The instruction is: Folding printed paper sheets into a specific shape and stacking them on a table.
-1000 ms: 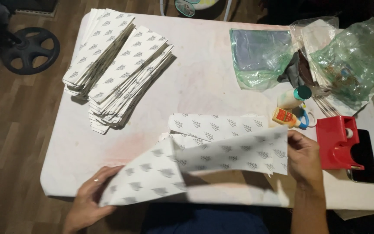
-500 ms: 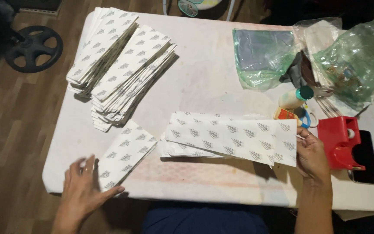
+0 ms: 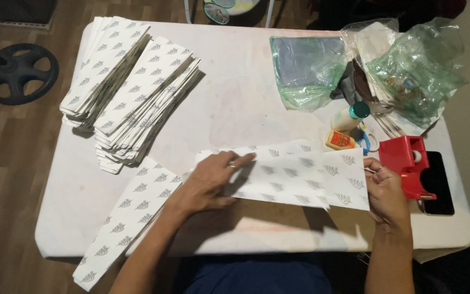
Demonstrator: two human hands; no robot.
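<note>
Left grip is laid flat, fingers spread, on a long white patterned paper sheet near the bench's front edge. Right grip is pinched shut on that sheet's right end, just beside a red tape dispenser. A folded patterned piece overhangs the front-left edge; stacked pieces occupy the back-left corner.

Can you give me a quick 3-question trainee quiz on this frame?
1. True or false: the left hand lies flat on the patterned paper sheet.
2. What does the right hand grip? A) the sheet's right edge B) the red tape dispenser C) the glue bottle
3. Where on the white table are the paper stacks?

Key: 1 true; 2 A; 3 far left.
</note>
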